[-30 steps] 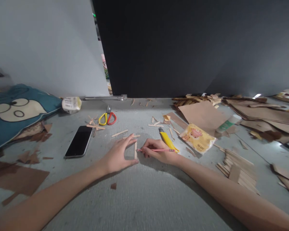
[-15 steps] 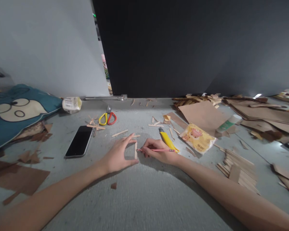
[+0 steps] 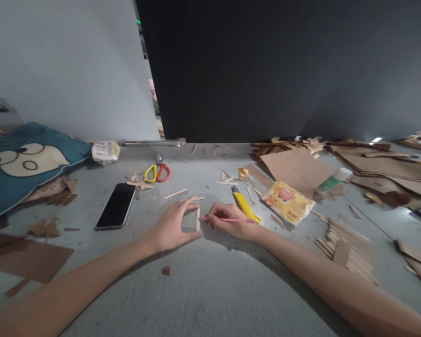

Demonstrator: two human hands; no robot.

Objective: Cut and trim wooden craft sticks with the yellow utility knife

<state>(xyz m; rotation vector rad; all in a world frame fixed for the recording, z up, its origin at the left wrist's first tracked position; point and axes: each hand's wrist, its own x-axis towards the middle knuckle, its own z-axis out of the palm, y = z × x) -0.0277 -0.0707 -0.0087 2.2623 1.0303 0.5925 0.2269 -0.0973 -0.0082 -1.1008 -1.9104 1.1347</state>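
A short wooden craft stick (image 3: 198,219) lies upright in the picture on the grey table. My left hand (image 3: 170,226) spans it, the thumb at its near end and the fingers at its far end, gripping it lengthwise. My right hand (image 3: 229,221) is closed round a pink pencil (image 3: 234,220), whose tip points left and meets the stick's right side or sits just beside it. Beyond my left fingers lies another craft stick (image 3: 174,194). A yellow utility knife (image 3: 245,205) rests just past my right hand.
To the left are a phone (image 3: 115,206), scissors (image 3: 156,173), crossed sticks (image 3: 140,184) and a blue cushion (image 3: 38,164). At right lie a yellow packet (image 3: 287,201), a glue stick (image 3: 334,181), a pile of craft sticks (image 3: 351,250) and cardboard (image 3: 294,168). A dark panel (image 3: 266,70) stands behind.
Hardly anything differs. Both hands keep their places at the stick, the pencil tip still by its right side; the whole view has shifted very slightly.
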